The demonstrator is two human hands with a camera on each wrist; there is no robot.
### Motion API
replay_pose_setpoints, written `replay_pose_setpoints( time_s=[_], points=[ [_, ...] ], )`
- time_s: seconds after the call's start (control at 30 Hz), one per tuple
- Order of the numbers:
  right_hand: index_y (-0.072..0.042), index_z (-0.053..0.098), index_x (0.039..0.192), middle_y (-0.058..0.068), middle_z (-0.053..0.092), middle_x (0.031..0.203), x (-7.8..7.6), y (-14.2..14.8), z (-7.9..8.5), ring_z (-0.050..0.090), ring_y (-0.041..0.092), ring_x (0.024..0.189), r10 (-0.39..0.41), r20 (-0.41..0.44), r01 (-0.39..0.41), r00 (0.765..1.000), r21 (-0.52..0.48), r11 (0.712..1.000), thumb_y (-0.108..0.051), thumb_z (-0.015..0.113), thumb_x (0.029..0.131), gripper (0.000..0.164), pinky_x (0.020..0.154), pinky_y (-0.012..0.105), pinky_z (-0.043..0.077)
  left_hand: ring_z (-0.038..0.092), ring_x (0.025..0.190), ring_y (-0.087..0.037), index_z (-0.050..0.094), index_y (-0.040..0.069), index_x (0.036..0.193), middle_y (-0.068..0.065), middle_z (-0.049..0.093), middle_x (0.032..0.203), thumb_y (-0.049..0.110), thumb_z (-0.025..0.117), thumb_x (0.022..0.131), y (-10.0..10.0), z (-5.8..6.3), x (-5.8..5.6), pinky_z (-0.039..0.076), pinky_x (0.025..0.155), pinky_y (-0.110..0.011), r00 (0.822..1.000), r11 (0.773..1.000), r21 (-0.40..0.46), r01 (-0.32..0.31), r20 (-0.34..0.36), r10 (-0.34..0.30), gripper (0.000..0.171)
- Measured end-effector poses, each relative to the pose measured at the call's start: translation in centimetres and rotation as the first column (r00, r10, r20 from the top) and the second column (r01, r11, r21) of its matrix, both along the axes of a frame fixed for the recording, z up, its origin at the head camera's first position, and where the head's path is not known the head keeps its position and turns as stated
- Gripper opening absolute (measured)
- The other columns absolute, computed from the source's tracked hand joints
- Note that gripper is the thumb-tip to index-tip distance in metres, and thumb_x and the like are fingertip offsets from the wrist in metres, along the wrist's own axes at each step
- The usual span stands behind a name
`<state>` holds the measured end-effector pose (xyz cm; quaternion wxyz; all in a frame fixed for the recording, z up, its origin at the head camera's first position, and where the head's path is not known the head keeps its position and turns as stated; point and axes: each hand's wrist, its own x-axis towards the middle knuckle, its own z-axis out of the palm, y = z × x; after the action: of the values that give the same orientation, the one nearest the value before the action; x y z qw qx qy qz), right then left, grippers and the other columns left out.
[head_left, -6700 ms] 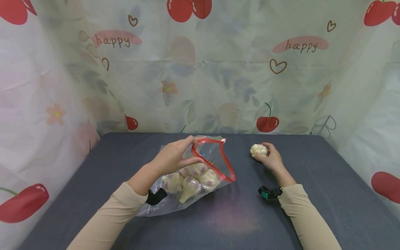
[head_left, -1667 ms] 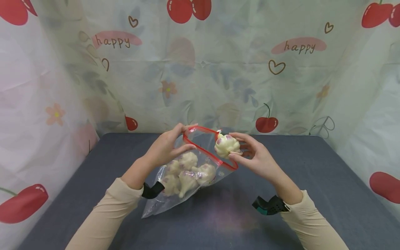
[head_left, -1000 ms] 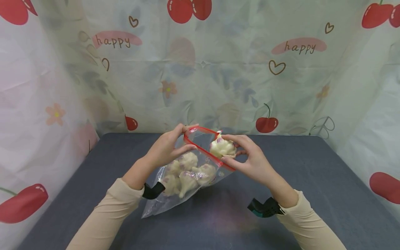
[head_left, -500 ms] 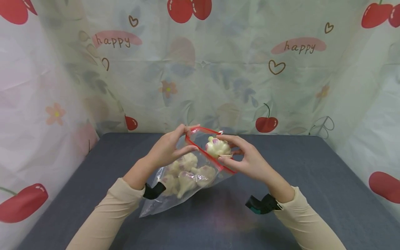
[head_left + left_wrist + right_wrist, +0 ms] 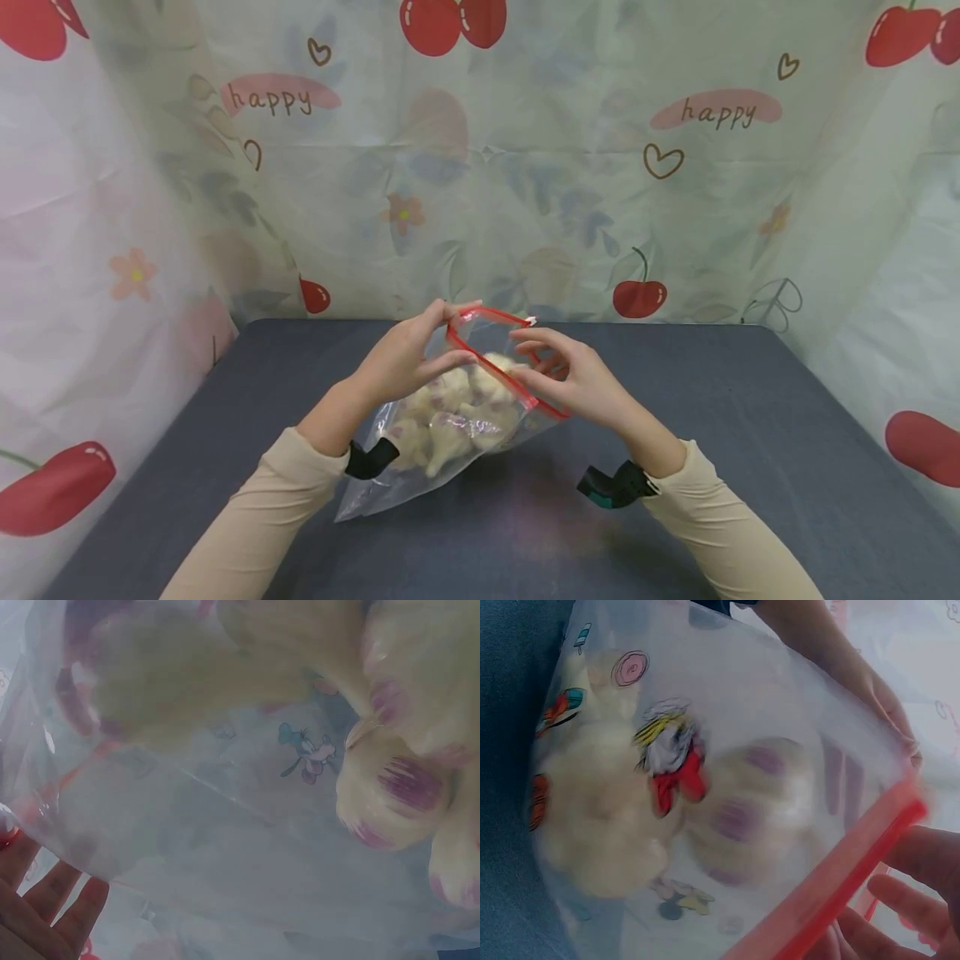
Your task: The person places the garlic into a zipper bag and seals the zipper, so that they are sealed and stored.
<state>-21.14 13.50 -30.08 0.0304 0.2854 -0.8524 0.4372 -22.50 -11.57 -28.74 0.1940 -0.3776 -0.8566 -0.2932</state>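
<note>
My left hand (image 5: 405,354) grips the mouth of a clear zip bag (image 5: 367,500), thumb on the near rim and fingers at the far rim. The red zip edge gapes toward the right. Several garlic bulbs (image 5: 448,437) lie inside the plastic. The uppermost garlic bulb (image 5: 491,382) is just below the opening, with purple streaks on it in the right wrist view. My right hand (image 5: 581,379) is at the opening, fingers spread apart with nothing between them. In the right wrist view, its fingers (image 5: 915,907) show beside the red zip strip (image 5: 847,877).
A dark grey table (image 5: 247,417) carries the bag. Behind and at the sides hangs a printed curtain (image 5: 480,208) with cherries and hearts. Black straps (image 5: 615,485) are on both wrists.
My right hand brought a garlic bulb from the table's right to the bag's mouth, moved it inside and let it go. My left hand stays on the rim, with the bag's mouth raised.
</note>
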Motion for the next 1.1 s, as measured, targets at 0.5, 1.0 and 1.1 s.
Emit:
replay_pose_setpoints(
  time_s=[0.5,1.0,1.1],
  points=[
    [-0.008,0.063,0.115,0.012,0.066,0.112,-0.2,0.9,-0.4,0.067,0.019,0.088,-0.002,0.027,0.003,1.000,-0.020,1.000,-0.017,0.065,0.088,0.029,0.077,0.032,0.051,0.016,0.049,-0.004,0.042,0.009,0.097,-0.009,0.056,0.133,0.021,0.073,0.081,0.1,-0.4,-0.1,0.029,0.050,-0.021,0.999,0.999,0.010,0.032,0.011,-0.032,0.038],
    [-0.010,0.057,0.123,0.016,0.065,0.110,-1.9,4.3,-1.2,0.067,0.023,0.088,-0.167,0.081,0.165,0.983,0.024,0.986,-0.021,0.061,0.091,0.033,0.075,0.034,0.052,0.057,0.070,-0.010,0.055,0.012,0.111,-0.004,0.064,0.117,0.020,0.068,0.085,1.8,-1.1,0.8,0.041,0.061,-0.021,0.993,0.993,-0.023,0.115,-0.009,-0.115,0.030],
    [-0.011,0.054,0.126,0.018,0.065,0.111,-2.4,4.9,-1.6,0.067,0.026,0.092,-0.159,0.113,0.157,0.981,0.034,0.987,-0.023,0.059,0.093,0.036,0.079,0.039,0.053,0.064,0.098,-0.014,0.056,0.012,0.119,-0.003,0.063,0.120,0.020,0.066,0.087,2.4,-1.5,1.0,0.049,0.074,-0.024,0.989,0.987,-0.049,0.151,0.003,-0.151,0.034]
  ],
)
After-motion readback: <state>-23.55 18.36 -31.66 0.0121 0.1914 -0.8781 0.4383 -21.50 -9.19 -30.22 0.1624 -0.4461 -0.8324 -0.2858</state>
